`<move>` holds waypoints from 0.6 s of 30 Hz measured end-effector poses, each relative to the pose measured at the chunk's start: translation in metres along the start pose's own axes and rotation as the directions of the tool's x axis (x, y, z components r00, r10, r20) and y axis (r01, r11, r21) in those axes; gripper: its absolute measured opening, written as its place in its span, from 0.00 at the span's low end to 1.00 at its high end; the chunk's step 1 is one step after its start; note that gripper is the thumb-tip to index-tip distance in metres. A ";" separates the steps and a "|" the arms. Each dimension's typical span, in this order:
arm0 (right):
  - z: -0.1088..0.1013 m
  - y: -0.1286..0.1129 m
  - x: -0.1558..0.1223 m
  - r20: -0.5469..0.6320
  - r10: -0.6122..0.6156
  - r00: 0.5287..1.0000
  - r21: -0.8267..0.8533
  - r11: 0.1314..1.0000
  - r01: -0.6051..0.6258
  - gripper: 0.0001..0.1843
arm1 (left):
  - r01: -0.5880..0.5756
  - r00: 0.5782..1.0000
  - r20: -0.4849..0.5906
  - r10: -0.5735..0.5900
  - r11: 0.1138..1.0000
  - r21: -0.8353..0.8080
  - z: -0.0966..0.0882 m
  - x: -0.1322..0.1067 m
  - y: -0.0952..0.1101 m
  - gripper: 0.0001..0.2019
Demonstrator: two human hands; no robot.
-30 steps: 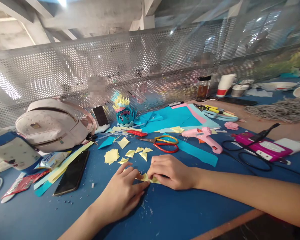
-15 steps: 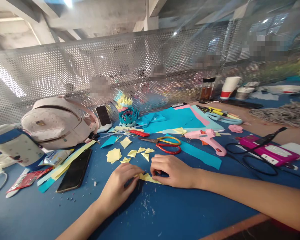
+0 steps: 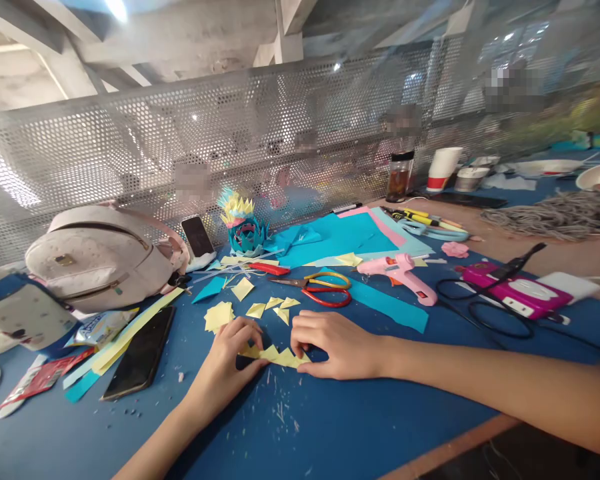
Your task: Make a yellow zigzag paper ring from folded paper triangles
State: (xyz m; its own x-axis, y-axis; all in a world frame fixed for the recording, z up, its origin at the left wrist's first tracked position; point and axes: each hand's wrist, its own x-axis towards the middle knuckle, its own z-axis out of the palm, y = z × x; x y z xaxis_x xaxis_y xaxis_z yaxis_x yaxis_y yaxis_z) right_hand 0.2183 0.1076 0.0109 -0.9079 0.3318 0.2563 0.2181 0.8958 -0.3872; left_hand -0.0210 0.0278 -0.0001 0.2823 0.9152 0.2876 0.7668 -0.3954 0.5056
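Note:
A row of joined yellow folded-paper triangles (image 3: 278, 356) lies low over the blue table. My left hand (image 3: 230, 353) pinches its left end between thumb and fingers, and my right hand (image 3: 333, 343) is closed on the right end. Just beyond the hands are several loose yellow folded triangles (image 3: 255, 311) and a stack of yellow paper squares (image 3: 219, 316). Farther back rests a pair of scissors (image 3: 325, 289) with red and gold handles. A layered paper flower (image 3: 245, 233) in blue, pink and yellow stands near the mesh panel.
At right are a pink glue gun (image 3: 399, 275), a magenta power strip (image 3: 517, 290) with black cables, and a blue paper strip (image 3: 385, 307). Blue paper sheets (image 3: 345, 237) lie at the back. A phone (image 3: 140, 353), backpack (image 3: 100, 257) and tumbler (image 3: 25, 310) occupy the left.
My left hand has shifted left along the yellow row, so more triangles show between the hands. My right hand keeps its hold. The whole view has turned slightly right.

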 end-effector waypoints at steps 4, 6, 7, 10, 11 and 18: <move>0.000 0.000 0.000 -0.027 -0.015 1.000 0.007 1.000 0.015 0.03 | 0.057 0.998 0.002 -0.057 0.996 -0.065 0.000 0.001 -0.004 0.10; 0.000 0.001 0.000 -0.024 -0.003 1.000 0.018 1.000 0.004 0.05 | 0.077 0.997 0.012 -0.077 0.996 -0.043 0.000 0.001 -0.006 0.14; 0.000 0.001 -0.001 -0.021 0.006 1.000 0.026 1.000 -0.006 0.07 | 0.077 0.997 0.015 -0.077 0.997 -0.028 -0.001 0.001 -0.006 0.14; 0.000 0.001 0.000 -0.030 0.045 0.999 0.033 0.998 -0.044 0.12 | 0.053 0.999 0.005 -0.054 0.999 0.005 -0.003 0.001 -0.003 0.13; 0.000 0.001 0.000 -0.040 0.058 0.998 0.029 0.998 -0.057 0.12 | 0.041 0.999 -0.006 -0.041 0.999 0.006 -0.004 0.001 -0.001 0.12; 0.000 0.001 0.000 -0.074 0.152 0.986 0.147 0.979 -0.140 0.08 | 0.014 1.000 -0.016 -0.015 0.998 -0.066 -0.003 -0.001 0.009 0.14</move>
State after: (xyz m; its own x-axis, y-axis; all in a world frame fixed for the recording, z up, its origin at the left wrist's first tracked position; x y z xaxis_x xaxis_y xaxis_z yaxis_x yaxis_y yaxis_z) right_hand 0.2186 0.1088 0.0102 -0.8355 0.4847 0.2590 0.2880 0.7875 -0.5448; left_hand -0.0168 0.0229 0.0066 0.2612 0.9197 0.2931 0.7312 -0.3867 0.5619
